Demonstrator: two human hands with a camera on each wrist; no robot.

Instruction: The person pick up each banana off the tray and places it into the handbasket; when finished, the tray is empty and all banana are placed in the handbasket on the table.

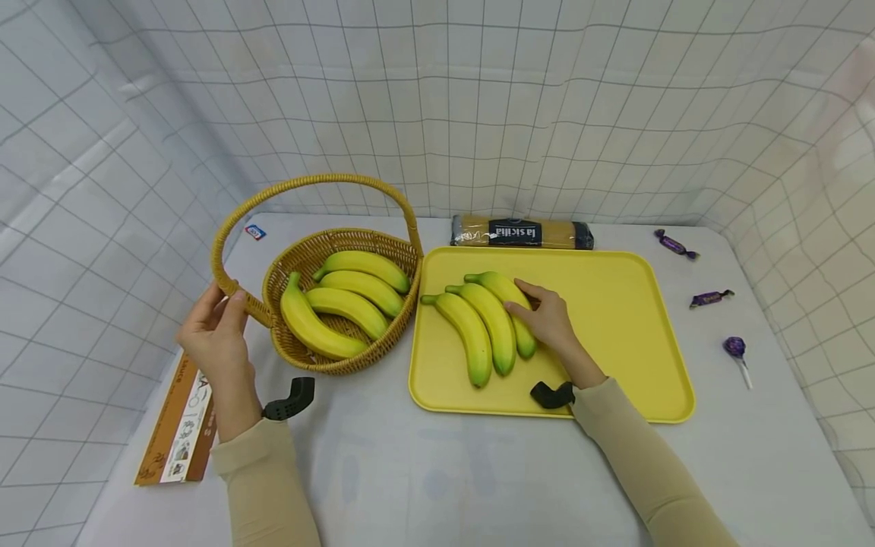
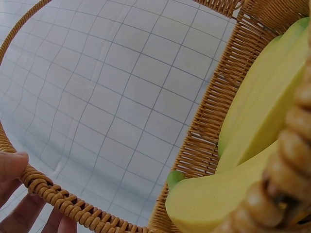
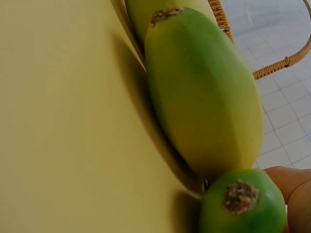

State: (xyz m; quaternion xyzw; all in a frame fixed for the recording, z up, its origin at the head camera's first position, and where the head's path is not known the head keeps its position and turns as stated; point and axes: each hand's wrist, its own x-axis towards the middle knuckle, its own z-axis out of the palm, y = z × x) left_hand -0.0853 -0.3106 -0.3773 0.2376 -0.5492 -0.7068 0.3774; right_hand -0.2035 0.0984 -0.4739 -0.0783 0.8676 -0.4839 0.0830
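Observation:
My left hand (image 1: 219,334) pinches the lower left end of the handle (image 1: 328,179) of a wicker basket (image 1: 328,368). In the left wrist view, fingertips (image 2: 12,167) lie against the woven handle. Several yellow bananas lie in the basket, one banana (image 1: 311,323) on top along its left side. On the yellow tray (image 1: 615,342) three bananas rest side by side: a left banana (image 1: 468,334), a middle banana (image 1: 495,323) and a right banana (image 1: 502,287). My right hand (image 1: 550,319) grips the right banana, thumb and fingers on either side; its green tip (image 3: 243,199) shows in the right wrist view.
Behind the tray lies a pasta packet (image 1: 522,232). To its right are two purple-wrapped candies (image 1: 677,245) and a lollipop (image 1: 735,348). A brown sauce box (image 1: 179,418) lies by the left edge, and a small blue packet (image 1: 255,232) is behind the basket.

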